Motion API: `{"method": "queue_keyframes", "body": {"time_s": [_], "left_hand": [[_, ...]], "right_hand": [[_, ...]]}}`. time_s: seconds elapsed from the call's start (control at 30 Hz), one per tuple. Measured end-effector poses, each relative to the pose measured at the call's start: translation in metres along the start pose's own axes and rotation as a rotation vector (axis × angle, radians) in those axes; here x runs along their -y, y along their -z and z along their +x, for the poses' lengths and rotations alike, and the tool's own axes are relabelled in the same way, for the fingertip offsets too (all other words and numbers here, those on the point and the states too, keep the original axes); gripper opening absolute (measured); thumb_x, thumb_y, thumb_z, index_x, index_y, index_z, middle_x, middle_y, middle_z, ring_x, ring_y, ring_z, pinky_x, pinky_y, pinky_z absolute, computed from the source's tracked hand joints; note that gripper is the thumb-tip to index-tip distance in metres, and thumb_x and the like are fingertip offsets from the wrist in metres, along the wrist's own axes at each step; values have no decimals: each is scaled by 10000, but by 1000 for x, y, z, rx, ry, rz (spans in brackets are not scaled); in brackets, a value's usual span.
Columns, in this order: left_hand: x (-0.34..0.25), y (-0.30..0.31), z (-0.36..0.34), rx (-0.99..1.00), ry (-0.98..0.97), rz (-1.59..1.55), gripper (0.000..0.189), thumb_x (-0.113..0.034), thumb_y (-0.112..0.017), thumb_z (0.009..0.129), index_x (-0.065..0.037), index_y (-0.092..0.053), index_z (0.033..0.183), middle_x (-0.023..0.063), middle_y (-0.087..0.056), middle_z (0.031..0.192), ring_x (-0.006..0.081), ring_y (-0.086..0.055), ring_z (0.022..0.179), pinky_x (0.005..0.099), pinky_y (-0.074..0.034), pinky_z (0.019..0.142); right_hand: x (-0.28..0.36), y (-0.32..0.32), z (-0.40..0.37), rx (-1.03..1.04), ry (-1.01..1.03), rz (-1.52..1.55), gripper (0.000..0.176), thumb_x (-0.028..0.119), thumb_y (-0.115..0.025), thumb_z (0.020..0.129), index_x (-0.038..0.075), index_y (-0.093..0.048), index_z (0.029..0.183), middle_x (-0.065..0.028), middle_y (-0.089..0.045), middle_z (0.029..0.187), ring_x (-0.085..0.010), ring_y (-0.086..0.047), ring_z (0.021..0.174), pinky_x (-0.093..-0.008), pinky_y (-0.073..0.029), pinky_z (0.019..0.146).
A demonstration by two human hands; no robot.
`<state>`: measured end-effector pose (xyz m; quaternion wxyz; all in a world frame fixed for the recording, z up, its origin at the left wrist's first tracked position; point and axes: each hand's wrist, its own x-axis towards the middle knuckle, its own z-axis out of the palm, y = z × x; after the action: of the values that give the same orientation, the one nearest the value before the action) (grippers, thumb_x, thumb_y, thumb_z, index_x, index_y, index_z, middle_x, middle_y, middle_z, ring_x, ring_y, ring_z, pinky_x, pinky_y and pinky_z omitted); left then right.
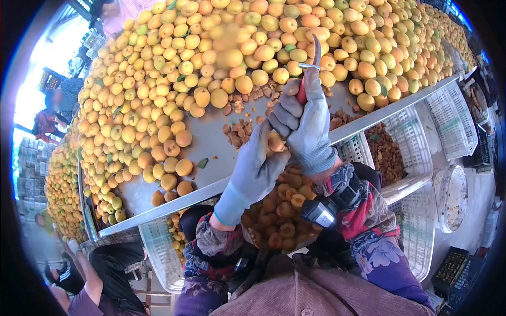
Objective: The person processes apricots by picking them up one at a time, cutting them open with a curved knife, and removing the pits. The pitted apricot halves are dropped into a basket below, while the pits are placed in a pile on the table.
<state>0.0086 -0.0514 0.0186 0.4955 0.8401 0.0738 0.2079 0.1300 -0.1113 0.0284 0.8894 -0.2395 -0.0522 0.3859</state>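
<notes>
Both my hands wear grey-white gloves and meet above the front edge of a metal table (211, 138). My left hand (253, 171) is closed round a small orange fruit (275, 143), which shows between its fingers and thumb. In my right hand (308, 118) is a knife (316, 52) with a curved blade and a red handle, its blade pointing up and away from me. Brown pits (239, 132) lie on the metal behind my hands. Directly below them is a container of halved apricots (286, 209), partly hidden by my arms.
A big heap of apricots (158, 79) covers the far side of the table. White crates (416, 210) stand at the right, one holding brown pits (386, 152), beside a white bucket (452, 197). Another crate (158, 247) is at the left. Other people (87, 274) are at the left edge.
</notes>
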Motion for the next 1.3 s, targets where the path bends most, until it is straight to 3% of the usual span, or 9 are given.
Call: {"method": "queue_keyframes", "body": {"time_s": [0.13, 0.23, 0.3, 0.43, 0.53, 0.8, 0.97, 1.13, 1.3], "left_hand": [[7, -2, 2, 35, 135, -120, 508, -144, -563, 868, 46, -391, 1307, 92, -545, 1119, 163, -521, 1035, 291, -395, 913], [15, -5, 7, -80, -42, -247, 424, -169, -552, 916, 25, -415, 1267, 69, -594, 945, 197, -609, 802, 288, -477, 666], [11, -4, 4, -149, 437, -855, 438, -318, -530, 946, -26, -454, 1263, 18, -579, 992, 102, -589, 833, 246, -491, 647], [4, 6, 5, -134, 642, -1086, 536, -512, -440, 935, -69, -507, 1228, 22, -570, 925, 92, -594, 810, 226, -509, 674], [-2, 9, 11, -144, 665, -1336, 565, -502, -406, 948, -3, -504, 1194, 66, -574, 784, 52, -320, 481, 204, -293, 448], [26, 19, -6, 4, 328, -1617, 399, -325, -450, 958, -1, -513, 1181, 89, -578, 836, 78, -341, 516, 226, -306, 487], [14, 47, -50, -139, 219, -1542, 328, -269, -468, 954, 1, -541, 1124, 106, -583, 836, 114, -420, 555, 236, -347, 520], [-10, 98, -136, -649, 268, -706, 237, -115, -522, 853, 45, -575, 1019, 99, -596, 866, 160, -591, 810, 243, -466, 724], [-12, 132, -186, -760, 348, 270, 246, -63, -609, 807, 22, -594, 1037, 95, -613, 914, 189, -593, 872, 280, -475, 750]], "right_hand": [[-1, 6, 10, -88, -42, 68, 486, 616, -511, 855, 157, -445, 709, 71, -198, 502, -81, -184, 385, -261, -164, 379], [-5, 15, 20, -44, -1, 180, 471, 605, -519, 855, 154, -455, 735, 69, -217, 512, -81, -199, 396, -262, -184, 391], [-3, 18, 20, -27, 3, 191, 460, 589, -521, 862, 144, -461, 760, 69, -232, 522, -83, -213, 410, -261, -203, 405], [5, 14, 14, -85, 48, 149, 449, 564, -515, 878, 130, -464, 776, 70, -244, 532, -80, -216, 423, -251, -221, 417], [9, 15, 13, -40, 66, 104, 432, 551, -499, 894, 140, -461, 767, 77, -235, 533, -75, -220, 426, -244, -216, 419], [4, 21, 16, 5, 24, 78, 414, 534, -497, 901, 157, -453, 735, 90, -219, 534, -69, -205, 429, -248, -179, 417], [8, 23, 16, 13, -30, -7, 390, 495, -500, 910, 140, -474, 751, 90, -218, 530, -68, -199, 432, -248, -164, 415], [6, 18, 14, -20, -19, -50, 398, 485, -483, 925, 122, -472, 762, 81, -225, 522, -76, -186, 418, -255, -172, 408], [-4, 14, 9, 16, -41, -77, 385, 477, -496, 923, 122, -479, 774, 77, -228, 522, -76, -194, 417, -255, -168, 406]]}}
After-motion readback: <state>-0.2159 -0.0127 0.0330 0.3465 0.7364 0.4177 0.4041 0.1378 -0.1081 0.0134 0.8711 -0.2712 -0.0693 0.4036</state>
